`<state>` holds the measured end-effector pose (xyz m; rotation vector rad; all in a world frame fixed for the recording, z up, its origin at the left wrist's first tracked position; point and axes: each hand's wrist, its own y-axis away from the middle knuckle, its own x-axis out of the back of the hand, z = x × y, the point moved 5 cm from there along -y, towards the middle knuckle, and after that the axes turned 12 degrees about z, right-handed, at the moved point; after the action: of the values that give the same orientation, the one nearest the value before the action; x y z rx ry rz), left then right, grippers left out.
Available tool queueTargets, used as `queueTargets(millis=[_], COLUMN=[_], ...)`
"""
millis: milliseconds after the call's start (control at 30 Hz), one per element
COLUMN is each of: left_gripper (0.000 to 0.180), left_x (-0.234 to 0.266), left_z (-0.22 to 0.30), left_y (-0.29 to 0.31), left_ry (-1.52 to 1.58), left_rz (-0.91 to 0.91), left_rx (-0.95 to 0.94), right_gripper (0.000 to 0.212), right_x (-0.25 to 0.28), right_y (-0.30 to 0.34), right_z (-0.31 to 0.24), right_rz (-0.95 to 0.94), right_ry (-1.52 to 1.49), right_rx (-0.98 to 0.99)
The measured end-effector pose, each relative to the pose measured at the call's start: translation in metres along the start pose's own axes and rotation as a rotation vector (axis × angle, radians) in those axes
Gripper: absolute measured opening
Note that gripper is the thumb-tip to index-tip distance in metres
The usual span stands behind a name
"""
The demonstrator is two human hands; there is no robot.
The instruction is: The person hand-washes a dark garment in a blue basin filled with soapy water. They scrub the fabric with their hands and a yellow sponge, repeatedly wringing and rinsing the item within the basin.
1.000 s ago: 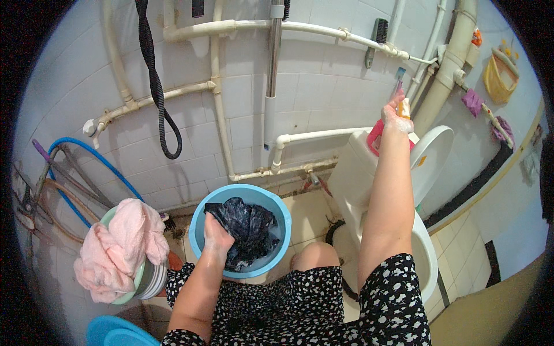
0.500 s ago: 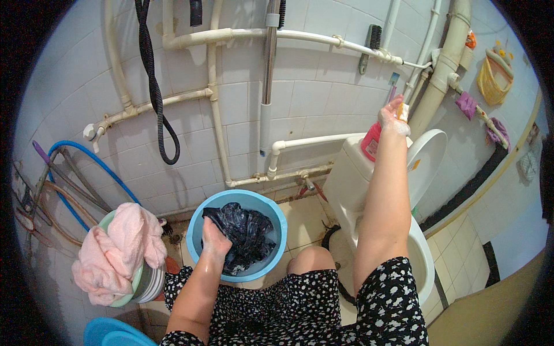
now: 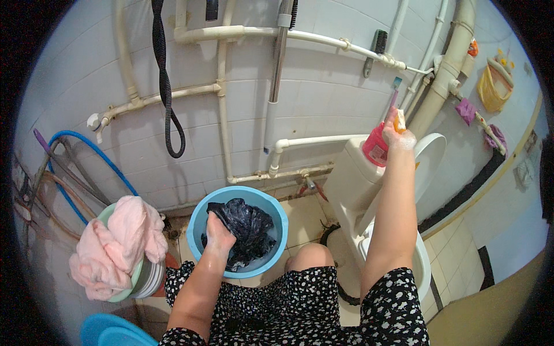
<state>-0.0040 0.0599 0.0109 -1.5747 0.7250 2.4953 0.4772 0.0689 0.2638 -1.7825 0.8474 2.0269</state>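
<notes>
A dark, wet piece of clothing (image 3: 245,228) lies bunched in a light blue basin (image 3: 281,214) with some cloudy water. My left hand (image 3: 219,235) grips its left side, fingers partly hidden by the folds. Stretched far out to the right, my right hand (image 3: 398,138) has suds at the wrist and holds a small orange and white bar of soap (image 3: 399,122). Just left of that hand, a pink-red container (image 3: 376,145) stands on the toilet's white tank (image 3: 346,167), with a toothbrush (image 3: 395,92) showing above it.
Pink fluffy cloth (image 3: 118,248) hangs over a green-rimmed bucket at left. More blue basins (image 3: 115,331) sit at lower left. The toilet bowl (image 3: 424,265) is beside my right leg. Pipes (image 3: 254,32) and a black hose (image 3: 164,86) line the tiled wall.
The soap bar has turned to show more orange, and my right hand has dropped slightly in the picture. My left hand keeps hold of the dark clothing. The whole view has shifted a little.
</notes>
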Motion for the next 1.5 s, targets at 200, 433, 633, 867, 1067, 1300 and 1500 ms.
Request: queueTargets(millis=[200, 433, 633, 867, 1067, 1300, 1500], left_gripper=[0.048, 0.045, 0.046, 0.049, 0.050, 0.050, 0.050], left_x=[-0.002, 0.002, -0.005, -0.003, 0.001, 0.005, 0.004], left_z=[-0.001, -0.001, -0.003, -0.002, -0.003, 0.001, 0.000], left_y=[0.006, 0.003, 0.008, 0.005, -0.002, -0.005, -0.008], left_ry=[0.009, 0.040, 0.048, 0.055, 0.068, 0.035, 0.048], left_rz=[0.028, 0.080, 0.109, 0.054, 0.012, 0.030, 0.015], left_rx=[0.011, 0.009, 0.026, 0.039, 0.042, 0.003, 0.016], right_gripper=[0.045, 0.034, 0.047, 0.044, 0.032, 0.034, 0.038], right_x=[-0.004, 0.014, -0.005, -0.033, -0.048, -0.082, -0.061], right_y=[0.050, 0.065, 0.087, 0.118, 0.090, 0.079, 0.025], right_z=[0.015, 0.009, -0.018, 0.008, -0.010, -0.004, -0.025], right_rz=[0.078, 0.197, 0.081, 0.026, 0.067, -0.087, -0.067], right_ry=[0.340, 0.891, 1.922, 2.543, 2.597, 2.864, 2.886], right_rx=[0.138, 0.249, 0.979, 1.741, 1.594, 1.298, 1.121])
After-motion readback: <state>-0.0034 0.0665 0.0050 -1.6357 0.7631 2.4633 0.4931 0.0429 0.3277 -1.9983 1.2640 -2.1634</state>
